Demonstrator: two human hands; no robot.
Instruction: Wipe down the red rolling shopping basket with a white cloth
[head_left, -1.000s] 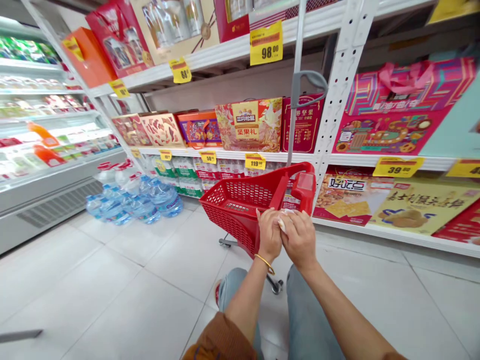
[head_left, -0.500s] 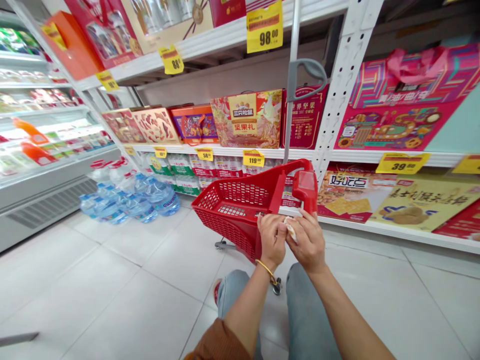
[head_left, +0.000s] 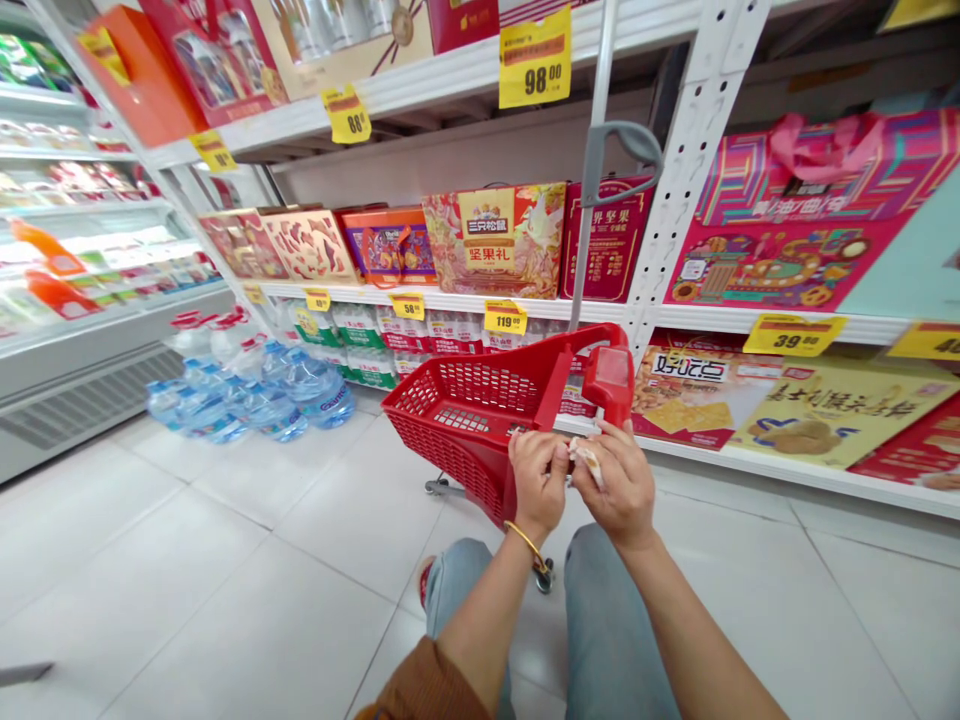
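Tall white shelving [head_left: 686,160] fills most of what I can see, and to the left of it a long refrigerated case [head_left: 75,400] runs off at an angle. Both sit a little further left in view than a second ago, but their goods look just as they were. The red shopping cart [head_left: 465,455] stands on the pale floor [head_left: 225,560] in front of the shelving, basket towards the shelves, and it seems to have hardly shifted against them. The person's knees in jeans [head_left: 615,630] are right behind it. Packs of water bottles [head_left: 247,390] lie near the case, unchanged, and a nut gift box [head_left: 495,240] sits above on the middle shelf, also the same.

It's the hands that have altered. A second ago they were pressed together at the cart's handle end; now there's a narrow gap between them. The left hand [head_left: 538,480] is curled with its thumb raised; the handle is hidden there, so I can't tell whether it grips anything. The right hand [head_left: 619,485] pinches a crumpled white wad [head_left: 589,462], more of which shows than before, reaching across towards the left thumb. A gold bangle [head_left: 527,543] circles the left wrist.
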